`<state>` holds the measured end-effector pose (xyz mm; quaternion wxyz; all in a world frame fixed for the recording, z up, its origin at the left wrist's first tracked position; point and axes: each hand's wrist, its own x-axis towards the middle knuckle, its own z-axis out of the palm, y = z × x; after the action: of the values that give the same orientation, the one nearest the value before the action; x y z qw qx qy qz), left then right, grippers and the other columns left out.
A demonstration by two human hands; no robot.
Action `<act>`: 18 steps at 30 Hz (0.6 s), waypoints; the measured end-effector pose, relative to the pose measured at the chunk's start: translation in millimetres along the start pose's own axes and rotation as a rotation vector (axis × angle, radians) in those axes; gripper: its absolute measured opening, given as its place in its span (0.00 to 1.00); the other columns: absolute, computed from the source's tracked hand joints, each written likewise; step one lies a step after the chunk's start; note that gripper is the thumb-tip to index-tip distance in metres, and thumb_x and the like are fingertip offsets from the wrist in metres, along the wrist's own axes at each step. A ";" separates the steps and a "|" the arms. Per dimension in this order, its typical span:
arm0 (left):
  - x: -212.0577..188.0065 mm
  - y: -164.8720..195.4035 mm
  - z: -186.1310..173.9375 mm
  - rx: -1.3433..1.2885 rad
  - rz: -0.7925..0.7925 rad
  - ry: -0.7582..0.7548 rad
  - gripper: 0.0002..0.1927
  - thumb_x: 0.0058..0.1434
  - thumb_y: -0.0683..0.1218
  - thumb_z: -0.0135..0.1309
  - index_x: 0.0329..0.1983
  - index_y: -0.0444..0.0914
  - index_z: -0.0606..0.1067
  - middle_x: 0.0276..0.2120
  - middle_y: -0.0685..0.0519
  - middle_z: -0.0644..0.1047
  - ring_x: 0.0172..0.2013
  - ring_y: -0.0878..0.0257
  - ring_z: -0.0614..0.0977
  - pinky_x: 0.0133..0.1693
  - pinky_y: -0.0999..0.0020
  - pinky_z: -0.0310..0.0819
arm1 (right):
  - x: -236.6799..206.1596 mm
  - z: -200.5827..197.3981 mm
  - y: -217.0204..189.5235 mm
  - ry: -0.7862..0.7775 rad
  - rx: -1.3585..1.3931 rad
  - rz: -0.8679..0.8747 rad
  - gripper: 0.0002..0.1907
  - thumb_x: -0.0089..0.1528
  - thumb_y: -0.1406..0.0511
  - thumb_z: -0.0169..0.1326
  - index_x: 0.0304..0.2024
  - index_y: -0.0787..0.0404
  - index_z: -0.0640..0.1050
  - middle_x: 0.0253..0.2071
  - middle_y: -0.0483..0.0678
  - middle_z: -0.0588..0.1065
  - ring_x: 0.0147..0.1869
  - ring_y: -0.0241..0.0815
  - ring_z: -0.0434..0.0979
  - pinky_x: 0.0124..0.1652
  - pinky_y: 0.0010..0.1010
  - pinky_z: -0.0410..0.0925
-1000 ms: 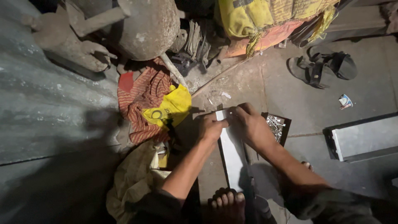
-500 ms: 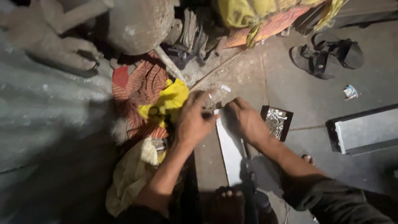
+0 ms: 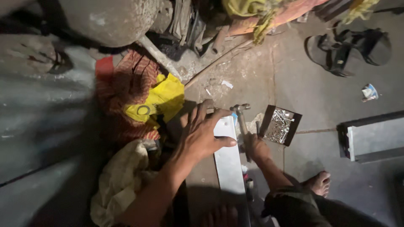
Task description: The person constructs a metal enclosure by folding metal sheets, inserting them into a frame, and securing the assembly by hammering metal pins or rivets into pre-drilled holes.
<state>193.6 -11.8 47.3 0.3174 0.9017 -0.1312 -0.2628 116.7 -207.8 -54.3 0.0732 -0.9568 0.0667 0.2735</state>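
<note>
From the head view, I see my left hand (image 3: 201, 135) pressed flat with fingers spread on the pale metal strip (image 3: 228, 162). Just right of the strip, my right hand (image 3: 256, 147) grips the hammer (image 3: 241, 122), fingers wrapped round its handle. I'd keep the strip pinned and strike squarely.

metal strip (image 3: 229, 168) cut off below, box's small contents (image 3: 278, 125) indistinct

Left hand (image 3: 202, 136) presses metal strip (image 3: 229, 162) — right hand (image 3: 254, 147) grips hammer (image 3: 242, 122).
</note>
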 end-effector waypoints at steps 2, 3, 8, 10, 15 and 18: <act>0.3 2.4 -1.3 -0.003 0.040 0.043 0.43 0.39 0.62 0.73 0.61 0.59 0.71 0.69 0.47 0.61 0.68 0.45 0.60 0.61 0.37 0.50 | 2.8 -3.4 -4.3 0.054 -0.020 -0.097 0.29 0.58 0.52 0.55 0.56 0.60 0.67 0.41 0.66 0.75 0.39 0.66 0.80 0.33 0.55 0.74; 0.0 3.6 -1.7 0.001 0.018 0.035 0.43 0.38 0.62 0.74 0.60 0.58 0.71 0.69 0.46 0.60 0.68 0.44 0.59 0.60 0.36 0.50 | 3.8 -6.5 -3.1 0.070 0.127 -0.002 0.28 0.59 0.53 0.55 0.56 0.62 0.66 0.40 0.66 0.76 0.39 0.67 0.79 0.35 0.56 0.73; -2.5 5.0 -1.8 -0.011 0.039 0.086 0.45 0.36 0.63 0.74 0.59 0.56 0.71 0.69 0.47 0.60 0.67 0.46 0.60 0.58 0.37 0.52 | -22.9 -47.7 16.3 0.051 0.650 0.210 0.23 0.64 0.55 0.50 0.56 0.62 0.68 0.33 0.58 0.75 0.34 0.57 0.76 0.35 0.49 0.70; -1.8 2.8 -2.0 -0.008 0.023 0.066 0.43 0.36 0.62 0.74 0.58 0.57 0.71 0.69 0.49 0.61 0.68 0.48 0.60 0.59 0.37 0.52 | -57.3 -74.3 28.1 -0.050 0.878 0.140 0.21 0.65 0.55 0.47 0.55 0.61 0.70 0.30 0.54 0.74 0.30 0.51 0.73 0.31 0.43 0.67; 8.2 -8.0 -0.1 -0.029 -0.037 -0.110 0.45 0.41 0.59 0.74 0.63 0.56 0.67 0.70 0.49 0.61 0.71 0.47 0.58 0.62 0.28 0.46 | -155.2 -103.1 39.0 -0.153 0.869 0.141 0.18 0.68 0.53 0.42 0.50 0.58 0.73 0.21 0.47 0.72 0.21 0.38 0.67 0.23 0.33 0.62; 14.0 -14.8 3.8 -0.057 0.017 -0.100 0.48 0.40 0.57 0.75 0.64 0.54 0.64 0.68 0.45 0.62 0.71 0.46 0.57 0.61 0.24 0.46 | -172.1 -85.1 36.1 -0.068 0.783 0.122 0.19 0.69 0.52 0.41 0.44 0.60 0.72 0.17 0.50 0.70 0.18 0.41 0.67 0.22 0.37 0.62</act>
<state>204.1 -8.0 29.8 0.3384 0.8768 -0.1470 -0.3083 9.5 -243.1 105.2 0.4181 -0.8413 0.2199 0.2629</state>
